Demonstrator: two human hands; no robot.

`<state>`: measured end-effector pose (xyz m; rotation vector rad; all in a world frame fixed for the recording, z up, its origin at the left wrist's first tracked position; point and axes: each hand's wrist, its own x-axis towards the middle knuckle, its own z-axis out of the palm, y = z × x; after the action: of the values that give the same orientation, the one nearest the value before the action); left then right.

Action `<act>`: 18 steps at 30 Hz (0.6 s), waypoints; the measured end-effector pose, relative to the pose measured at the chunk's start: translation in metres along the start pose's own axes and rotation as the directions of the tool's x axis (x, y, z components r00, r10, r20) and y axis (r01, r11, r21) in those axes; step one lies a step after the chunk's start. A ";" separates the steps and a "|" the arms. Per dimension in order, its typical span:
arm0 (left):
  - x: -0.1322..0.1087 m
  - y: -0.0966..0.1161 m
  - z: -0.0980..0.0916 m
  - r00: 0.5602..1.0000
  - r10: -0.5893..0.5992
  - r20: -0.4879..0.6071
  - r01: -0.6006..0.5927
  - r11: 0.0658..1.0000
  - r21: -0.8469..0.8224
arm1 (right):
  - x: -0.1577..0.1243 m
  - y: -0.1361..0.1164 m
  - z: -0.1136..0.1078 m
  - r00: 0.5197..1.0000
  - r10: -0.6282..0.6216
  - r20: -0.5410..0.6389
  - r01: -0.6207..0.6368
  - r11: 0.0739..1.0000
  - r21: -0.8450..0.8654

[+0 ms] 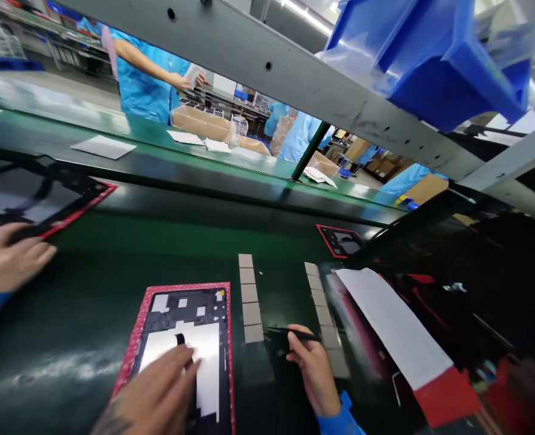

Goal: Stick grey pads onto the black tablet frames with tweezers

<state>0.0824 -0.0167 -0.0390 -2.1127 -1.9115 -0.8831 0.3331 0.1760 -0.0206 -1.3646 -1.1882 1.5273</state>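
Observation:
A tablet back panel in a red frame (pixel 183 338) lies flat on the dark green belt in front of me. My left hand (pixel 154 393) rests on its lower part with the fingers stretched out flat. My right hand (pixel 313 368) is to the right of the panel, closed on a thin black tool (pixel 292 331) whose tip points left toward a strip of grey square pads (pixel 250 302). A second strip of grey pads (pixel 322 308) runs just beyond my right hand.
A co-worker's hand (pixel 9 263) at the left edge touches another red-framed panel (pixel 41 199). A third panel (pixel 342 240) lies farther along the belt. A white sheet with a red end (pixel 394 329) lies at right. Overhead are a blue bin (pixel 435 54) and a grey rail (pixel 294 72). People in blue coats (pixel 147 72) work behind.

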 end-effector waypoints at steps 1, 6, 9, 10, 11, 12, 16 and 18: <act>0.024 0.017 0.011 0.992 0.101 0.072 -0.101 0.995 -0.001 | 0.003 0.001 0.000 1.000 -0.019 0.011 0.020 1.000 -0.011; 0.110 0.056 0.051 0.774 0.180 0.608 -0.117 0.983 -0.143 | 0.015 0.008 0.002 0.995 -0.073 0.068 0.076 0.997 -0.033; 0.116 0.048 0.057 0.693 0.158 0.703 -0.024 0.980 -0.197 | 0.017 0.014 0.002 0.994 -0.104 0.037 0.106 0.992 -0.061; 0.114 0.044 0.058 0.689 0.154 0.708 0.000 0.977 -0.212 | 0.017 0.016 0.003 0.992 -0.127 0.026 0.128 0.989 -0.076; 0.111 0.041 0.058 0.686 0.152 0.711 0.018 0.974 -0.225 | 0.017 0.017 0.003 0.989 -0.145 0.019 0.146 0.985 -0.095; 0.108 0.039 0.059 0.684 0.150 0.714 0.031 0.972 -0.234 | 0.017 0.019 0.003 0.988 -0.155 0.018 0.157 0.981 -0.115; 0.099 0.037 0.068 0.672 0.151 0.725 0.051 0.967 -0.248 | 0.016 0.023 0.004 0.988 -0.153 0.030 0.156 0.975 -0.159; 0.098 0.037 0.076 0.679 0.159 0.717 0.049 0.965 -0.259 | 0.016 0.024 0.004 0.987 -0.154 0.036 0.157 0.977 -0.146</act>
<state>0.1419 0.0978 -0.0399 -3.0078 -2.1049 -0.2521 0.3282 0.1834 -0.0486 -1.3170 -1.4141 1.3718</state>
